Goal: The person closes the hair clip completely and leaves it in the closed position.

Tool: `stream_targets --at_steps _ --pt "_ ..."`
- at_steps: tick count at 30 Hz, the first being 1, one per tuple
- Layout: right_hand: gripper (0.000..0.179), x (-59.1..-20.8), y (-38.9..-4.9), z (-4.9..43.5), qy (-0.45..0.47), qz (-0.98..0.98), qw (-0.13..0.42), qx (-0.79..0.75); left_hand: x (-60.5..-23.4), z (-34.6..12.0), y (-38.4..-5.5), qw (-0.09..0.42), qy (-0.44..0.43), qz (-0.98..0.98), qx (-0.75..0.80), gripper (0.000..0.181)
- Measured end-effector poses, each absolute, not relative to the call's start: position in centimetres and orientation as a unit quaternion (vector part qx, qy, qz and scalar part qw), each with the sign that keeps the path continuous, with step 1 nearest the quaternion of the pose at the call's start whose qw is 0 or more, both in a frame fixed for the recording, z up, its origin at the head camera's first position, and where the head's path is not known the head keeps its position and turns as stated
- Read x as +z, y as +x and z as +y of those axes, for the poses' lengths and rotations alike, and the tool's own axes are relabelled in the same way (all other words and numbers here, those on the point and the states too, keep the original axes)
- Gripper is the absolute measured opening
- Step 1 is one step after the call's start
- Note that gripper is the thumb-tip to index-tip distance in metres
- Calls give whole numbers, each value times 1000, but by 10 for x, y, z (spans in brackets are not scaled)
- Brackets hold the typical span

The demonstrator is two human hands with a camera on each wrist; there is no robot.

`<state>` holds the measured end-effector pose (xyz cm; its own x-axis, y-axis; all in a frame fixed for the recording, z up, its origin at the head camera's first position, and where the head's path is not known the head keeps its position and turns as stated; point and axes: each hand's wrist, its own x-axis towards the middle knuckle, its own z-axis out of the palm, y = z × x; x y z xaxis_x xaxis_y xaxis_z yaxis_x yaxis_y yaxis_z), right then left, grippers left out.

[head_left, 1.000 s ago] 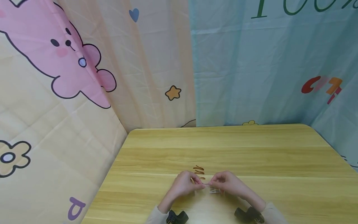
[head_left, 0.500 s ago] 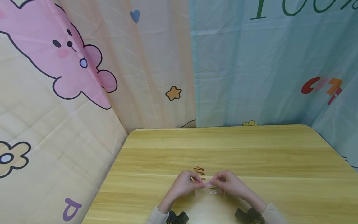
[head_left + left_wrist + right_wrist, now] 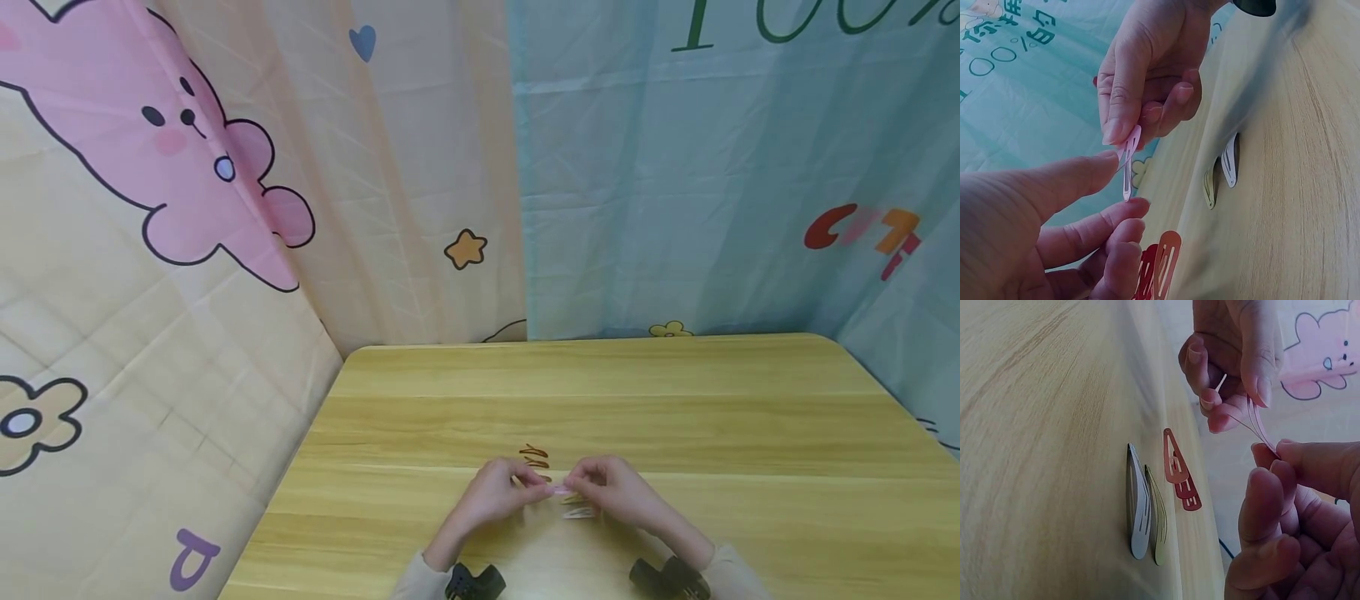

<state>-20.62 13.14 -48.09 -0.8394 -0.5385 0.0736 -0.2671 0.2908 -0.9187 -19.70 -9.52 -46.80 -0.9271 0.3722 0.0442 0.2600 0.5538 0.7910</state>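
Between the two hands, low over the wooden table (image 3: pixel 675 417), is a thin pink metal snap hair clip (image 3: pixel 561 490), its strips splayed apart. From 9 o'clock the left hand (image 3: pixel 498 492) pinches one end; from 3 o'clock the right hand (image 3: pixel 617 490) pinches the other, thumb and fingertip nearly together. Both hands' remaining fingers curl loosely.

The step in hand looks like flexing the clip; the next move seems to call for even pressure at both ends.

Three reddish-brown metal snap clips (image 3: pixel 536 462) lie at 11 o'clock, a gold-green clip (image 3: pixel 1160 531) and a silvery-white clip (image 3: pixel 1141 512) at 4 to 5, leaving little room beneath. Wider room lies toward 12, the far edge well apart.
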Motion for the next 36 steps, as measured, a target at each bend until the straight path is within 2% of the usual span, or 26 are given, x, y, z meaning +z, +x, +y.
stream_targets --at_steps 6,24,36 --pt "19 -479 -205 130 -254 795 122 -538 -465 -95 -196 77 188 871 447 22" --pt "24 -478 -203 129 -244 789 133 -547 -470 -94 -198 50 170 869 462 19" --pt "24 -479 -203 129 -250 783 135 -553 -468 -93 -199 56 209 861 460 17"
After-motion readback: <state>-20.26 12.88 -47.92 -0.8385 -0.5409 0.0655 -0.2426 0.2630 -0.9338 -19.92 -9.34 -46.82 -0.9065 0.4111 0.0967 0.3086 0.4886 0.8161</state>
